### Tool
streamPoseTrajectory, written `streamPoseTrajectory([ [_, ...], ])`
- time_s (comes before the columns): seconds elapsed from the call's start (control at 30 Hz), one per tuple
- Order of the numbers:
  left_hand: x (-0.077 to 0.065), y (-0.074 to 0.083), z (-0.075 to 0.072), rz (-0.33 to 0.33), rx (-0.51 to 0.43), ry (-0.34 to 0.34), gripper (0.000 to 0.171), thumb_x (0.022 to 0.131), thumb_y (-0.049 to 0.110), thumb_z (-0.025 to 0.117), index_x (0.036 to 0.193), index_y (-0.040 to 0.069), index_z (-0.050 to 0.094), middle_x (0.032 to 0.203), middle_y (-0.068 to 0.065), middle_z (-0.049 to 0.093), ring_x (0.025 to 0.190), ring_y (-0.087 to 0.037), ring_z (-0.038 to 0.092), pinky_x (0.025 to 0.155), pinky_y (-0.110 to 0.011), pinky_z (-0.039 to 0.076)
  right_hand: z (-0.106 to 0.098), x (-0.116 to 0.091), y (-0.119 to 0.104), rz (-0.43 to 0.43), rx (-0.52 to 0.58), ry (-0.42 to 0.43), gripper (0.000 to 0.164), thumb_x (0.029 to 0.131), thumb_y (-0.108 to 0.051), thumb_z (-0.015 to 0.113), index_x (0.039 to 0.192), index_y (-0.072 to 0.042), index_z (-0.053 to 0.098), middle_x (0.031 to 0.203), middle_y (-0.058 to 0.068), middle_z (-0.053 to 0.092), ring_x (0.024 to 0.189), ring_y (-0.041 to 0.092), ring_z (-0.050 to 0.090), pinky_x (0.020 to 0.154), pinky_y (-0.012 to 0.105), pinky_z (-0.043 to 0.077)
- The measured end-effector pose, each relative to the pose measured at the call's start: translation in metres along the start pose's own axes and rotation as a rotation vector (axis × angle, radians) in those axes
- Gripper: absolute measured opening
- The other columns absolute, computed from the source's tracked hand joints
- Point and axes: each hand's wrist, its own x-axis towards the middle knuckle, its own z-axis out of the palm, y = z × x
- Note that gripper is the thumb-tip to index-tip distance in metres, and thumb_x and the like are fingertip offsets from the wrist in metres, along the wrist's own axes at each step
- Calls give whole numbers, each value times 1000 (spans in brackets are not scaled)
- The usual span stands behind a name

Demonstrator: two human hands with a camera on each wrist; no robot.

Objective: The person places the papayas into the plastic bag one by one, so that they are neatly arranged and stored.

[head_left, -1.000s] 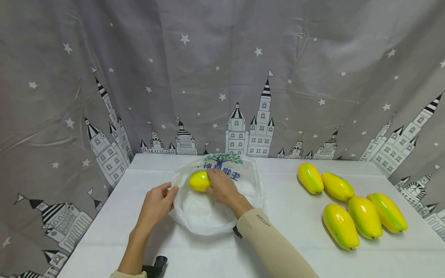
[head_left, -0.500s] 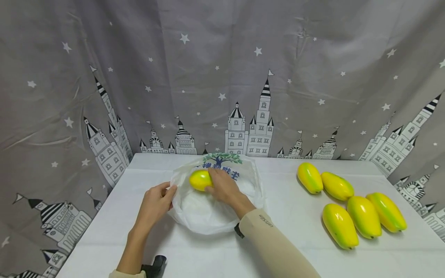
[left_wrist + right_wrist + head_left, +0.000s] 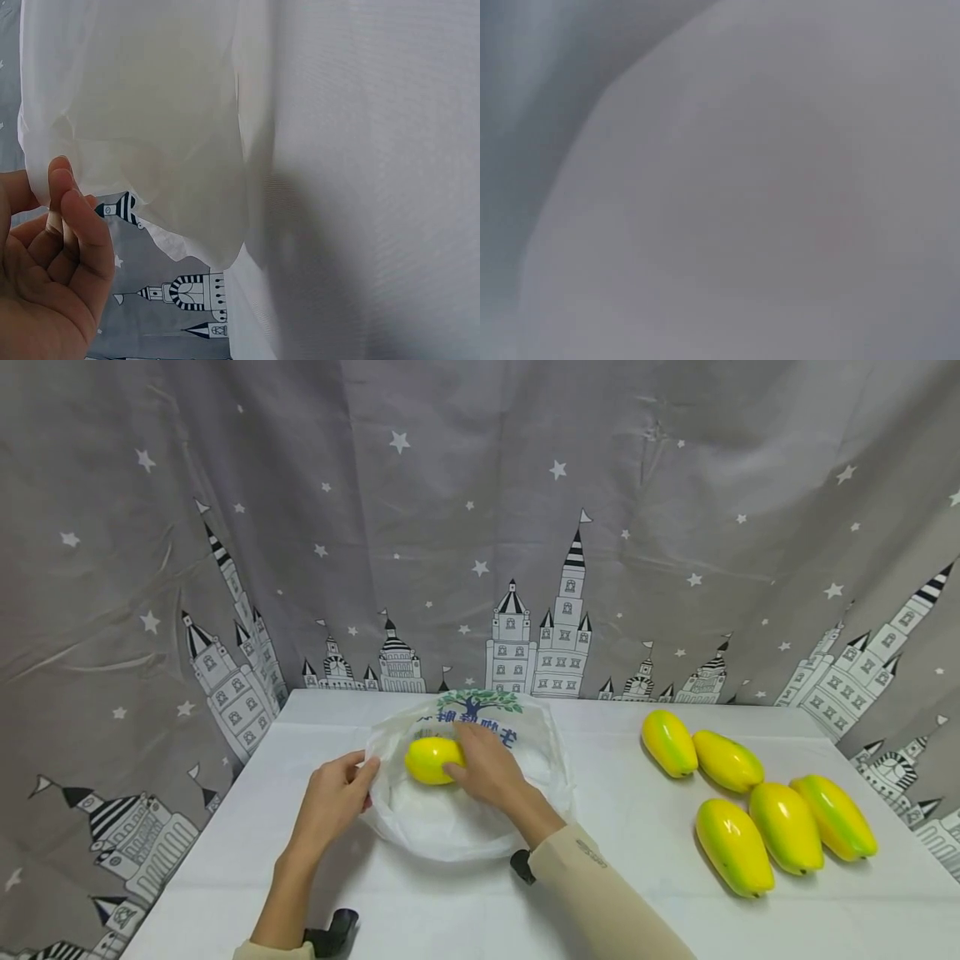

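Note:
A white plastic bag (image 3: 420, 839) with a printed tree stands with its mouth wide on the table. My left hand (image 3: 333, 797) pinches the bag's left rim; in the left wrist view, the fingers of this hand (image 3: 60, 262) are curled at the thin plastic edge. Inside the mouth, my right hand (image 3: 491, 768) grips the right end of a yellow mango (image 3: 431, 761), thumb at the near side. The mango lies sideways, its right end covered by the hand. Pale blurred plastic (image 3: 742, 187) fills the right wrist view, so neither hand nor fruit shows there.
Several yellow-green mangoes (image 3: 733, 847) lie grouped on the right of the white-covered table (image 3: 600, 860). Behind the table hangs a grey curtain (image 3: 450, 485) with castles and stars. Black wrist-worn devices (image 3: 333, 935) sit at both cuffs.
The right hand and its mango have moved slightly down and toward me within the bag mouth. My left hand keeps its hold on the rim, and the other mangoes stay put.

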Motion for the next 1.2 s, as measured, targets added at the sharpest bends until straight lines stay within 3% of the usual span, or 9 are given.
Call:
streamPoseTrajectory([
  [0.27,1,3,1,-5,3,4,45,104,25,51,135,-8,53,71,-5,60,62,-18,55,58,-28,44,-12,-13,9,-50,15,31,68,94,-32,67,150,-7,38,152,15,39,140,31,35,114,46,26],
  [0.6,1,2,1,-14,10,-2,45,103,26,52,134,-7,54,68,-5,59,61,-18,54,57,-27,44,-16,-21,16,-147,-55,12,68,89,-28,74,146,-4,44,148,13,46,137,29,40,113,42,29],
  [1.2,1,2,2,-15,7,-11,44,104,26,52,134,-6,54,68,-5,58,61,-19,53,56,-27,43,-24,-38,27,-130,-33,34,64,91,-27,72,146,-7,46,146,11,48,136,30,42,111,44,33],
])
